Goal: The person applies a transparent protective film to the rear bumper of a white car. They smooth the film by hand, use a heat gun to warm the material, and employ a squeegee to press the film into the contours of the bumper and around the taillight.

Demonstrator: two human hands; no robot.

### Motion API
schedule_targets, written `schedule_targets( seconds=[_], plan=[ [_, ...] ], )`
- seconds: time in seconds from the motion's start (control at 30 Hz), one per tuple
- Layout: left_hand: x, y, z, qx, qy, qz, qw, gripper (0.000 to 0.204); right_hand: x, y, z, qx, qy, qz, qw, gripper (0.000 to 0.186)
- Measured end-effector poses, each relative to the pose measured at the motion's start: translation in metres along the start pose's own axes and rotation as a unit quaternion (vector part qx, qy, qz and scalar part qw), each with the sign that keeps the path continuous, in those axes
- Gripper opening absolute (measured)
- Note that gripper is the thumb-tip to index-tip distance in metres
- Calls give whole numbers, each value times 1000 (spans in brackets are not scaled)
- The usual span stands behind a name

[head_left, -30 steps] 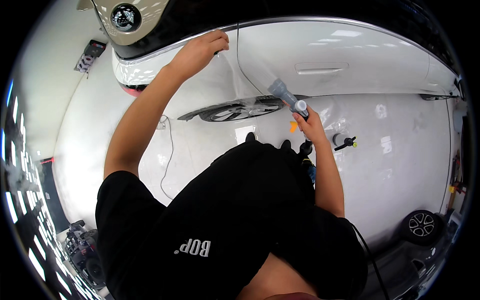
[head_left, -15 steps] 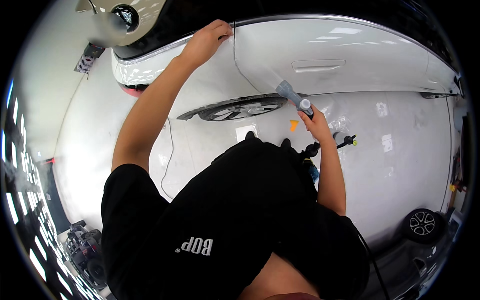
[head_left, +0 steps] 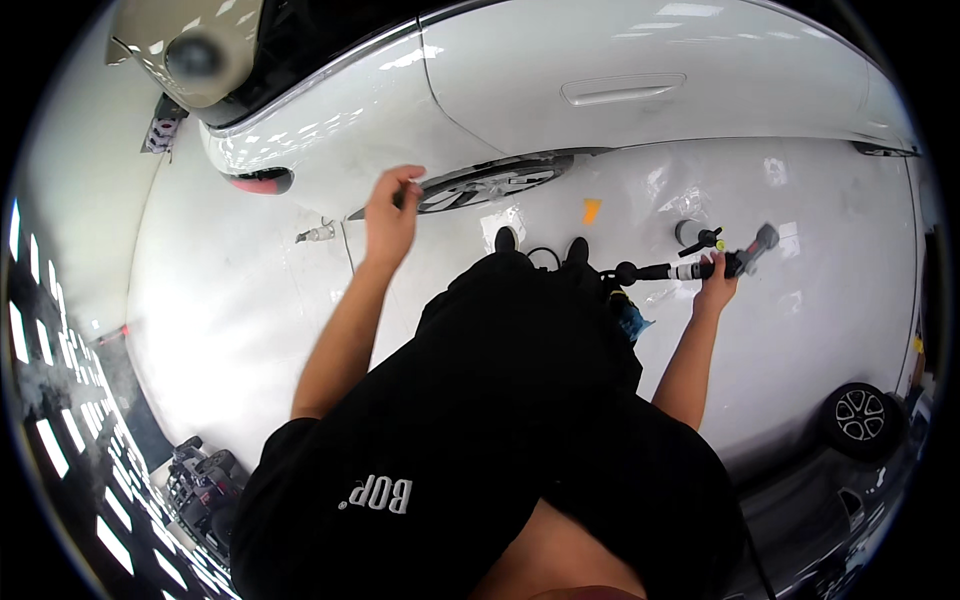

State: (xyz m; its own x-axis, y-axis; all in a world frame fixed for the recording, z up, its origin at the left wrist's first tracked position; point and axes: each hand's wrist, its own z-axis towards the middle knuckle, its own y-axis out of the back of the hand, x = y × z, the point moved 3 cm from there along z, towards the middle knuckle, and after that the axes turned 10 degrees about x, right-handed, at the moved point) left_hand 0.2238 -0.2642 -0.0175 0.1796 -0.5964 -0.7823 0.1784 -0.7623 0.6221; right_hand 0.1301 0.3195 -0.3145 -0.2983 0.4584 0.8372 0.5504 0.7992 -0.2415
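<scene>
My left hand is raised in front of the rear wheel of a white car. Its fingers curl loosely, thumb apart, and I see nothing between them. Out to the right, my right hand grips the dark handle of a grey tool with a flared head. The head points away from the car, up and to the right. Close by the hand, a black rod with a ball joint and white bands reaches out from my waist. A bottle with a black spray head shows just beyond.
A small orange-yellow flat piece lies on the glossy pale floor beyond my shoes. Blue cloth hangs at my right hip. A loose wheel and a dark car are at lower right. A beige vehicle stands far left.
My left hand has come off the car's panel seam and down toward me. My right hand has swung the tool away from the car to the right. The view has shifted slightly.
</scene>
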Motion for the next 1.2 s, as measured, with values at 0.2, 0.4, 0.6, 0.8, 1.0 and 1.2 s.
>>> schedule_targets(
  seconds=[0.2,0.4,0.6,0.8,1.0,1.2],
  plan=[
    [-29,-77,-11,129,119,-129,976,21,-113,228,61,-254,-136,64,955,41],
    [-26,-83,-4,105,148,-286,941,37,-100,163,75,-215,-104,-505,829,44],
    [-47,-73,20,149,106,-520,835,58,29,-253,-141,531,-68,-285,795,28],
    [-64,-56,41,170,-57,-509,842,64,80,-388,-278,688,31,-254,679,28],
    [53,-23,68,-59,185,-459,867,35,79,-480,-257,446,508,-540,502,28],
    [95,1,91,-111,154,-320,928,23,35,-544,-297,477,656,-538,231,24]
  ],
)
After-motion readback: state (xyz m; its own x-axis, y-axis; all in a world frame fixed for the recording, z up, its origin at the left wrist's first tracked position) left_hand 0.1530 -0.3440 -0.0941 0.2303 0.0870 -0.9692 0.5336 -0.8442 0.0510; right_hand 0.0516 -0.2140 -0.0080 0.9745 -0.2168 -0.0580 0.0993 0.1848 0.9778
